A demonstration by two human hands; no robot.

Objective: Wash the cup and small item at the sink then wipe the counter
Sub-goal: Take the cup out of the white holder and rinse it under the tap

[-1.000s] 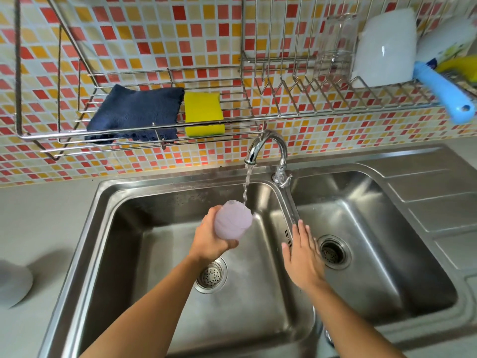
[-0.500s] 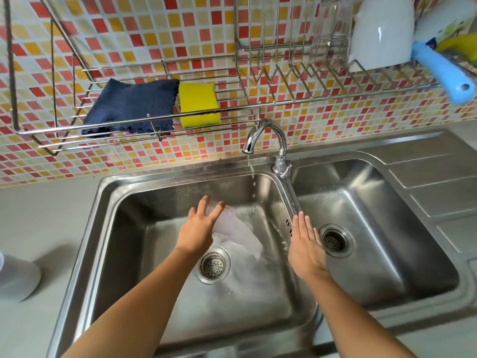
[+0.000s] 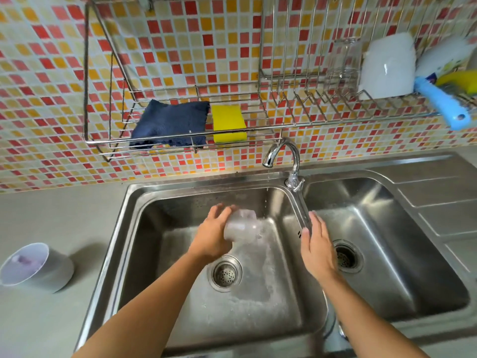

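Note:
My left hand (image 3: 213, 235) holds a pale lilac cup (image 3: 242, 227) tipped on its side over the left basin of the steel sink (image 3: 144, 202), just left of the tap (image 3: 282, 153). The cup is blurred by motion. Only a thin dribble falls from the spout. My right hand (image 3: 316, 248) hovers with straight fingers over the ridge between the two basins, holding nothing. On the counter at far left stands a grey cup (image 3: 36, 267) with a small lilac item inside.
A wire rack on the tiled wall holds a navy cloth (image 3: 170, 122) and a yellow sponge (image 3: 228, 122). Its right part carries a glass (image 3: 342, 65), a white bowl (image 3: 387, 65) and a blue-handled brush (image 3: 441, 102). A drainboard (image 3: 438, 202) lies right of the sink.
The water stream has thinned to a dribble. My left hand shook and turned the lilac cup over the left basin. The view shifted, bringing the grey cup into sight.

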